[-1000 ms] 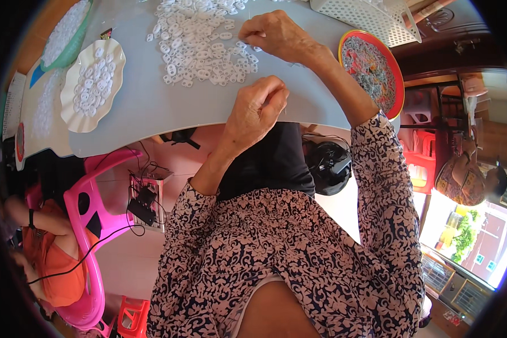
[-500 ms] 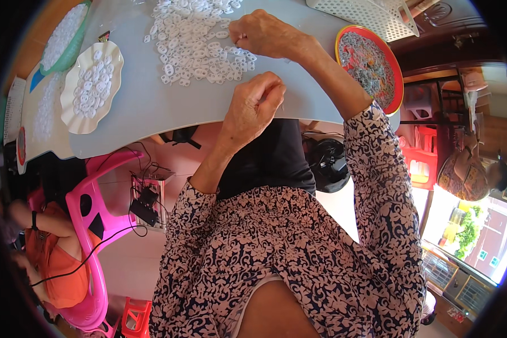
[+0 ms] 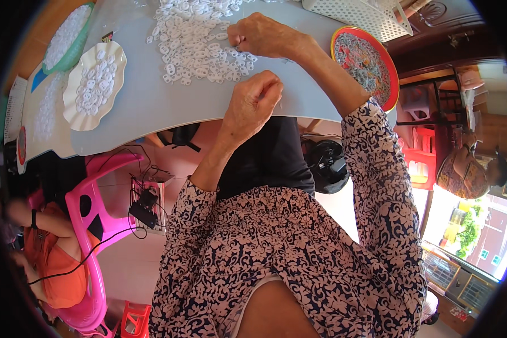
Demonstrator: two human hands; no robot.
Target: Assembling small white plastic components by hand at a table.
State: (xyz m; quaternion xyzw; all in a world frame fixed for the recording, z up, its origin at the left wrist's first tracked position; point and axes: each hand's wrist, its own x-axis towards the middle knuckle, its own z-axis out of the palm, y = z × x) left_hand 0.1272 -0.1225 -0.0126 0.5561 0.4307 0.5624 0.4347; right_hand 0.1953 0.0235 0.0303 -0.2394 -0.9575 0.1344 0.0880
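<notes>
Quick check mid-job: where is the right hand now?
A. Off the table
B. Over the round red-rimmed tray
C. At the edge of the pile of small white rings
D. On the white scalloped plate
C: the right hand rests at the right edge of the white rings spread on the table.

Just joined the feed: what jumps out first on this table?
A big heap of small white plastic rings covers the table's middle, and the right hand rests on its right edge. The left hand is curled at the near edge. A red-rimmed bowl sits far right, a white scalloped plate left.
</notes>
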